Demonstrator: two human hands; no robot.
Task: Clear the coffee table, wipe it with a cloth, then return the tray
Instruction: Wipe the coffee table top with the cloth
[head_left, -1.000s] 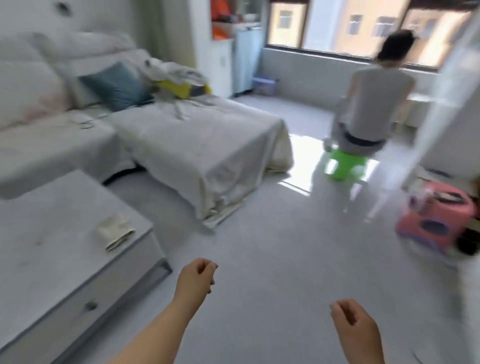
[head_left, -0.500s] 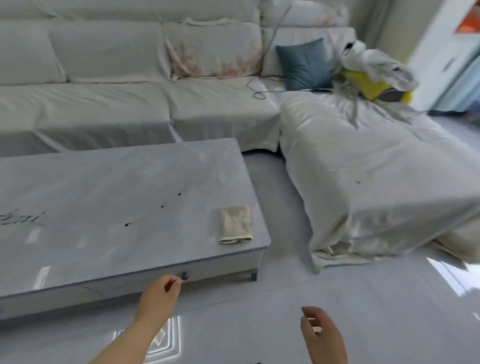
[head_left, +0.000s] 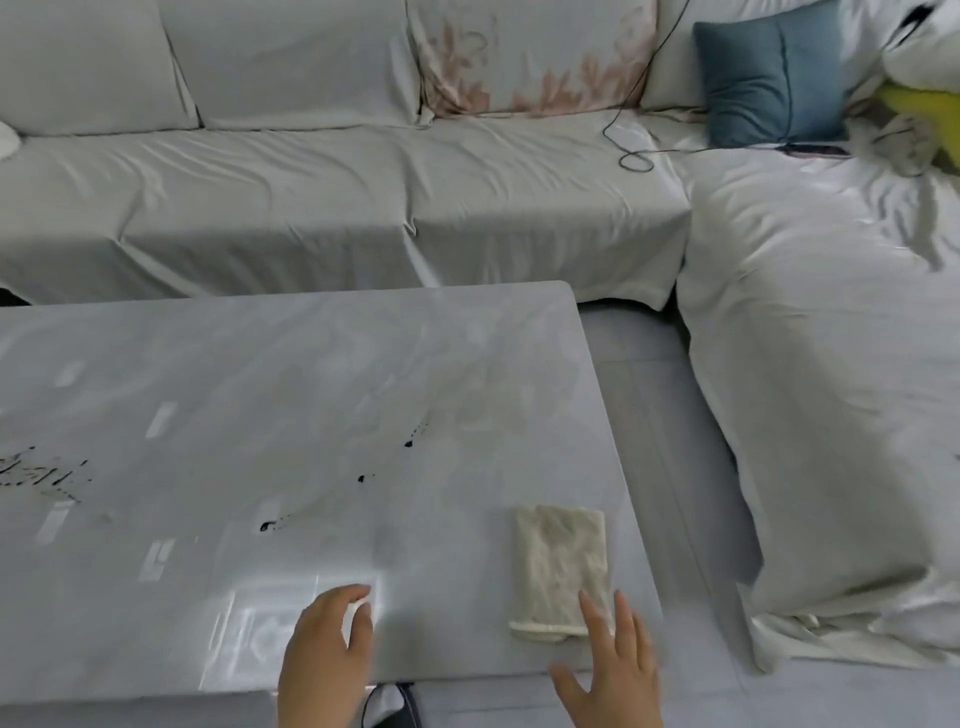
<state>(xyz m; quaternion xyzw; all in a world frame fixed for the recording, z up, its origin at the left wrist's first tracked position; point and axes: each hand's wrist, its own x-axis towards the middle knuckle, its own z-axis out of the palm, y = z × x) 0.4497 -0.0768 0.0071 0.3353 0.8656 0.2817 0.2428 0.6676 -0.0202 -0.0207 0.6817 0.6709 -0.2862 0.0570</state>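
A folded beige cloth (head_left: 563, 569) lies near the right front corner of the grey coffee table (head_left: 311, 395). My right hand (head_left: 613, 670) is spread flat with straight fingers, its fingertips reaching the cloth's near right corner. My left hand (head_left: 327, 654) hovers over the table's front edge with fingers loosely curled, holding nothing. Small dark spots (head_left: 361, 478) and smears mark the tabletop. No tray is in view.
A white-covered sofa (head_left: 332, 176) runs behind the table, and its chaise (head_left: 831, 374) extends along the right. A blue cushion (head_left: 774, 78) and a black cable (head_left: 634, 150) lie on the sofa. A strip of grey floor (head_left: 670, 457) separates table and chaise.
The view swung from the room to the table and closed in. Both hands moved forward over the table's front edge; the right hand opened flat and reached the cloth.
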